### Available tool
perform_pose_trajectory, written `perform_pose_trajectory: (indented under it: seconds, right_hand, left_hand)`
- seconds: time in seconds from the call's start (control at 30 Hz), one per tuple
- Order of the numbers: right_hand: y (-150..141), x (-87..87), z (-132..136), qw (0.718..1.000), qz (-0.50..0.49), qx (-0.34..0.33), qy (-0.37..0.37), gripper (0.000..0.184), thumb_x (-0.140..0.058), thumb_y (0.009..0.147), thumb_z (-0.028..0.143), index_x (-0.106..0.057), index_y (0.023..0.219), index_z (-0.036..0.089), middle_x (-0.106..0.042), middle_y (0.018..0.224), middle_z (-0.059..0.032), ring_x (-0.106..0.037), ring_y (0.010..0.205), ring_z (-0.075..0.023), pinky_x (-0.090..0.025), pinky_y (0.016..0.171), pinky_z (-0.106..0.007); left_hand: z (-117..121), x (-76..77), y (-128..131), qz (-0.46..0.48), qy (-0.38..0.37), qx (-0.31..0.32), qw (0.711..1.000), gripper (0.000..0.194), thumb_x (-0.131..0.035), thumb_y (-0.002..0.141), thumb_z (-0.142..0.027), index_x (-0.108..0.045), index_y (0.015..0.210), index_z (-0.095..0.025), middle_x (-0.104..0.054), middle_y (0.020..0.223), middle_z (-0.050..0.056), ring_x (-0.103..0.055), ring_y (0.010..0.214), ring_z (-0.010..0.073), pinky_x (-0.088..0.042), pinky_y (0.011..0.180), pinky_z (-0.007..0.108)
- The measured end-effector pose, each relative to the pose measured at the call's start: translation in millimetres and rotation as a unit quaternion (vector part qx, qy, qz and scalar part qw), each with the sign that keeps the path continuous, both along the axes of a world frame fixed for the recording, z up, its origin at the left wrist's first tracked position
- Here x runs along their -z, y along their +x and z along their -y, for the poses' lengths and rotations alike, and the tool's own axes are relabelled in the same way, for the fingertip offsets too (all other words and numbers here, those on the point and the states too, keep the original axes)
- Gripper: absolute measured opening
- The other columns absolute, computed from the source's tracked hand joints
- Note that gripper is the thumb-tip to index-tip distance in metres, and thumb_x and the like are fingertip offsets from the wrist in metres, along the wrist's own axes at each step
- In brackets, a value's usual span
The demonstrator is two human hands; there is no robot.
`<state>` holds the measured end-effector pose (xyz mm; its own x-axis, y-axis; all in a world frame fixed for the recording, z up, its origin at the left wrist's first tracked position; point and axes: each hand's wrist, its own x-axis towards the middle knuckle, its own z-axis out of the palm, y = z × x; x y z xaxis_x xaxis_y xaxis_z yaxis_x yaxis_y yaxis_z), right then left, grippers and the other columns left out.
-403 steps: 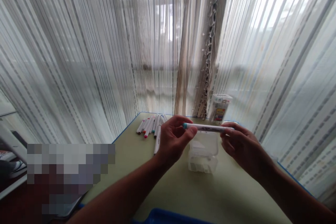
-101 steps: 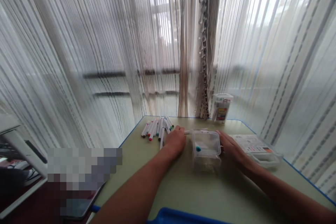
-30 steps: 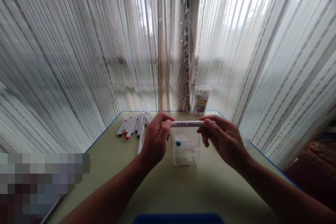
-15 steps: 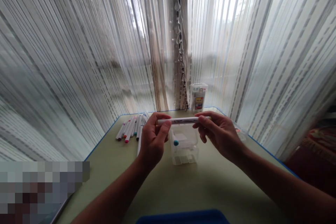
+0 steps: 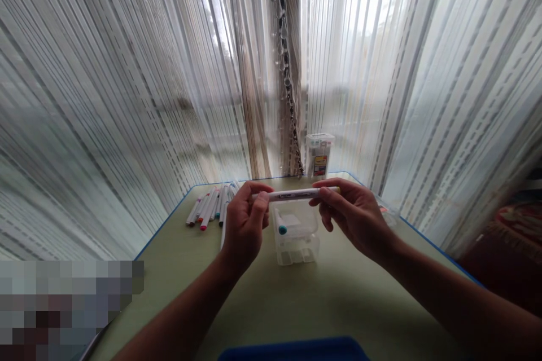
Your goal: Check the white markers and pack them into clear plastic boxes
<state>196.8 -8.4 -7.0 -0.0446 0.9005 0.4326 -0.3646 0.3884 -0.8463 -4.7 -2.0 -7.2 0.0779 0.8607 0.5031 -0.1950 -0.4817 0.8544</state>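
A white marker (image 5: 292, 195) with dark print on its barrel is held level between my two hands, above the table. My left hand (image 5: 248, 220) pinches its left end between thumb and fingers. The other end, with a bit of yellow at the tip, is gripped by my right hand (image 5: 349, 208). Below and behind the marker, a clear plastic case (image 5: 297, 251) rests on the table. A marker with a teal end (image 5: 282, 230) lies at that case. To the left, several white markers (image 5: 209, 208) with coloured ends lie in a loose pile, partly hidden by my left hand.
A clear upright box with a label (image 5: 320, 158) stands at the table's back edge, before the string curtains (image 5: 203, 67). A clear plastic item (image 5: 387, 213) lies beyond my right hand. Something blue (image 5: 296, 350) sits at the near edge of the green table (image 5: 271, 304).
My left thumb and fingers have shifted slightly left along the marker, showing more of its barrel. The right hand keeps its hold. The view has moved a little.
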Motion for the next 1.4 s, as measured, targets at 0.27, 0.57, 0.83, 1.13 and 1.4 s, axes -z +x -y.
perform_pose_trajectory:
  seconds: [0.27,0.57,0.83,1.13,1.4]
  right_hand:
    - [0.7,5.1,-2.6,1.0,0.005,-0.008,0.011,0.018,-0.085,0.08,0.027,-0.077,0.092,0.017,-0.076,0.071,-0.0037,-0.057,0.043,-0.0074,-0.046,0.039,-0.018]
    - [-0.4,-0.6,-1.2,1.0,-0.01,-0.011,0.0,0.02,-0.086,0.079,0.028,-0.077,0.093,0.017,-0.076,0.073,-0.0052,-0.057,0.043,-0.0077,-0.047,0.037,-0.017]
    - [1.0,1.0,0.2,1.0,-0.003,-0.017,0.016,0.022,-0.087,0.077,0.023,-0.077,0.097,0.017,-0.076,0.073,-0.0025,-0.056,0.041,-0.007,-0.046,0.035,-0.017]
    - [0.7,0.4,0.5,0.999,0.002,-0.026,0.021,0.02,-0.086,0.079,0.024,-0.077,0.095,0.017,-0.076,0.073,-0.0029,-0.059,0.042,-0.0083,-0.046,0.035,-0.018]
    - [2.4,1.0,1.8,1.0,0.008,-0.027,0.012,0.015,-0.081,0.084,0.028,-0.075,0.089,0.016,-0.076,0.072,-0.0042,-0.058,0.04,-0.0082,-0.045,0.036,-0.018]
  left_hand:
    - [1.4,1.8,-2.7,-0.043,0.024,-0.023,0.999,0.025,-0.07,0.09,-0.04,-0.059,0.092,-0.018,-0.044,0.059,-0.007,-0.033,0.047,0.0053,-0.024,0.043,0.018]
    - [6.0,-1.5,-1.3,-0.022,0.027,-0.011,0.999,0.02,-0.071,0.088,-0.033,-0.063,0.095,-0.017,-0.052,0.063,-0.004,-0.039,0.048,0.0054,-0.029,0.043,0.017]
    - [5.1,-1.4,-1.6,-0.005,0.022,-0.01,1.0,0.024,-0.072,0.088,-0.034,-0.063,0.099,-0.015,-0.049,0.059,-0.006,-0.038,0.046,0.0054,-0.03,0.042,0.017]
    - [5.0,-3.6,-1.4,-0.019,0.03,-0.034,0.999,0.023,-0.073,0.087,-0.034,-0.063,0.094,-0.015,-0.05,0.057,-0.006,-0.04,0.045,0.0059,-0.031,0.042,0.017]
    - [2.7,-2.9,-0.1,0.008,0.029,-0.023,0.999,0.024,-0.073,0.087,-0.037,-0.061,0.082,-0.016,-0.049,0.055,-0.006,-0.038,0.042,0.0049,-0.029,0.039,0.017]
